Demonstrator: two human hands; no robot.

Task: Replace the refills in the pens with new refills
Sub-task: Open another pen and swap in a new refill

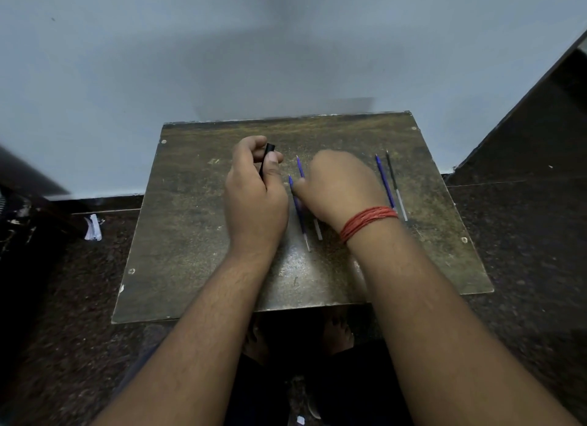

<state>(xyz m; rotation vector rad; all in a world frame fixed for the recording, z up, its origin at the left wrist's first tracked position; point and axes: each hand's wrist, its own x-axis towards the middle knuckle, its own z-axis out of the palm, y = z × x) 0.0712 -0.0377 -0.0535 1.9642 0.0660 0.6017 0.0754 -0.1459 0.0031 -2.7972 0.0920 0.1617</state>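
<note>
At the far left, on the dark speckled floor (79,298), lies a small white crumpled scrap (93,227), just beside the worn brown board (190,235) that serves as a tabletop; the board is scuffed, with pale screw heads near its corners. Over its left-centre the left hand (254,190) is curled into a loose fist around a black pen barrel (266,162), thumb laid along it, the barrel's blunt end poking out above the fingers and tilted up and to the right. Just right of that hand two blue refills lie on the board, nearly parallel, tips pointing away; the nearer one (298,212) is blue along most of its length with a clear, pale tail; the other (300,167) runs under the right hand, its whitish tail showing below the palm. The right hand (341,190) rests knuckles-up over that refill, fingers bent downward; whether they pinch it cannot be told, being blurred and hidden; a red thread band (368,220) wraps the wrist. Further right lie another blue refill (384,179) and, just beside it, a black refill (395,184) with a clear tail.
</note>
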